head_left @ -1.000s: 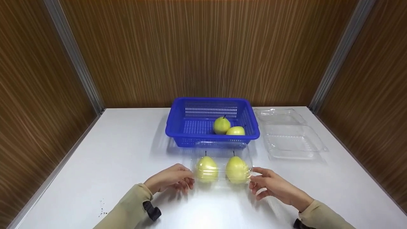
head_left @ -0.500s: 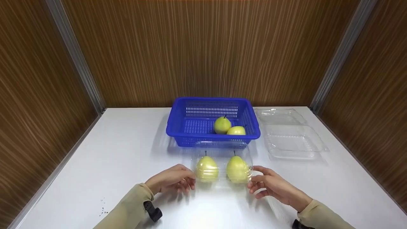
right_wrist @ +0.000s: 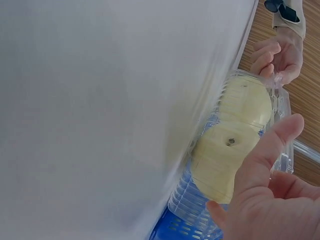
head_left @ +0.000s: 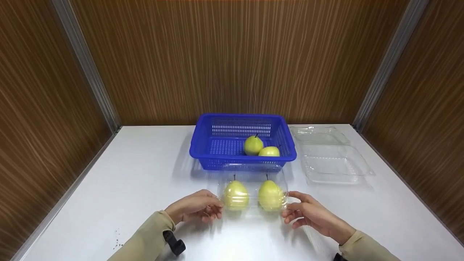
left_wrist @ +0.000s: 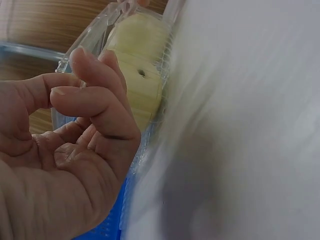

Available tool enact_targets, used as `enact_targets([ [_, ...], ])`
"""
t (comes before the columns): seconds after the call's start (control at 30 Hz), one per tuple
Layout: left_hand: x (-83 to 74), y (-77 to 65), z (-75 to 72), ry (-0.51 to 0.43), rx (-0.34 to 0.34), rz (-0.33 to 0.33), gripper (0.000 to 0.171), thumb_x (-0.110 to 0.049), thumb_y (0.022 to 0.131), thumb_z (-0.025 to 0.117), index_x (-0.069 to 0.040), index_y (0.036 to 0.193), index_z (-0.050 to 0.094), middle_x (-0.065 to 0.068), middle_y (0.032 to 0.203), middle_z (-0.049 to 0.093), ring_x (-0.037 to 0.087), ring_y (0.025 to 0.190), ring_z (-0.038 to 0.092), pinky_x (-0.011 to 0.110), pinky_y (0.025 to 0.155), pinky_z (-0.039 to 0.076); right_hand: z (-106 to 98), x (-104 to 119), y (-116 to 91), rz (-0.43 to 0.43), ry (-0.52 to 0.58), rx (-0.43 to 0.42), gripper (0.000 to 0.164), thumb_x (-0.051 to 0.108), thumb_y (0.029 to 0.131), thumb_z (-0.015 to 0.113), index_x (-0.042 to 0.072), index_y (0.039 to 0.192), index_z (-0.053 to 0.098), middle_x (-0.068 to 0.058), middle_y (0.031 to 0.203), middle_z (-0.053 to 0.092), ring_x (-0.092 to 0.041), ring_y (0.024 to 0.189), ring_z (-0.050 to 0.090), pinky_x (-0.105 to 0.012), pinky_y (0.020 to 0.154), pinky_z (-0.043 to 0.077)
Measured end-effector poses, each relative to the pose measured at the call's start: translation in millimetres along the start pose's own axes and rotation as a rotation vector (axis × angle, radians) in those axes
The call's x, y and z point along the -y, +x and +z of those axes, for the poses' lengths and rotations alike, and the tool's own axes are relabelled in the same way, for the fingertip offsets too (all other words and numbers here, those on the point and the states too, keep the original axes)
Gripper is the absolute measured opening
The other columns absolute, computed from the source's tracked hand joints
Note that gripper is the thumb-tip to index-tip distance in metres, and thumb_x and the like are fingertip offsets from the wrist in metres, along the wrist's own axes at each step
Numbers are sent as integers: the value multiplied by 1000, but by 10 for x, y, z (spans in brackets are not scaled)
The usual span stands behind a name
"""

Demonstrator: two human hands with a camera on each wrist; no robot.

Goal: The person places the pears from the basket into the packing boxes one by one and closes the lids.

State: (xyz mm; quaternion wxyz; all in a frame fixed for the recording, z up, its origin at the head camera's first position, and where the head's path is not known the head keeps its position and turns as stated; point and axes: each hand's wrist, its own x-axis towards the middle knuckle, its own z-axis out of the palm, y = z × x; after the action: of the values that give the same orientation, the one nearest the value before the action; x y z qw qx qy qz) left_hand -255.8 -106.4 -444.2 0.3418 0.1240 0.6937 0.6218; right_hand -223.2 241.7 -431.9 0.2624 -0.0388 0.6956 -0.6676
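Two yellow-green pears (head_left: 236, 195) lie side by side inside a clear plastic clamshell container (head_left: 253, 177) in front of the blue basket. My left hand (head_left: 197, 206) is at the container's left side, thumb and fingertips pinching its edge; in the left wrist view its fingers are bent beside the pears. My right hand (head_left: 313, 215) holds the opposite edge between thumb and index finger, with the other fingers loosely bent. From the right wrist view, a pear (right_wrist: 225, 155) shows through the ribbed plastic. Glare hides whether the lid is fully pressed down.
A blue perforated basket (head_left: 201, 145) stands against the back wall, holding two more pears (head_left: 253, 145). To its right lies another clear container (head_left: 331, 165), unfolded. Wood-grain panels (head_left: 232, 61) enclose the white table (head_left: 152, 163) on three sides. Small dark specks mark its front left.
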Motion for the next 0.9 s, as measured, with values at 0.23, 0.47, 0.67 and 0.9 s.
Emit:
enact_targets([
  [0.23,10,1,-2,-21,28,36,22,-16,82,60,6,81,62,7,66,63,7,48,51,15,39,37,3,2,-9,-5,-2,-1,66,14,88,52,-1,139,13,-12,84,65,-18,70,63,-28,58,50],
  [0.47,6,-7,-7,-34,39,24,23,-16,81,61,7,81,63,7,66,63,7,47,52,15,40,39,2,-8,-8,-14,-4,1,64,13,88,51,-1,138,15,-12,83,66,-18,70,64,-28,57,50],
  [0.67,5,-6,-3,-13,9,-15,32,-19,79,61,12,87,61,8,65,62,8,48,53,18,41,42,-2,5,6,0,-38,-17,64,15,86,54,0,138,19,-13,84,65,-19,70,63,-29,56,50],
  [0.9,-42,-52,-59,15,-18,-29,32,-20,78,65,8,92,60,10,72,63,9,51,55,19,43,44,-32,52,21,19,-101,-109,61,24,86,55,1,136,29,-13,97,60,-20,76,61,-27,53,48],
])
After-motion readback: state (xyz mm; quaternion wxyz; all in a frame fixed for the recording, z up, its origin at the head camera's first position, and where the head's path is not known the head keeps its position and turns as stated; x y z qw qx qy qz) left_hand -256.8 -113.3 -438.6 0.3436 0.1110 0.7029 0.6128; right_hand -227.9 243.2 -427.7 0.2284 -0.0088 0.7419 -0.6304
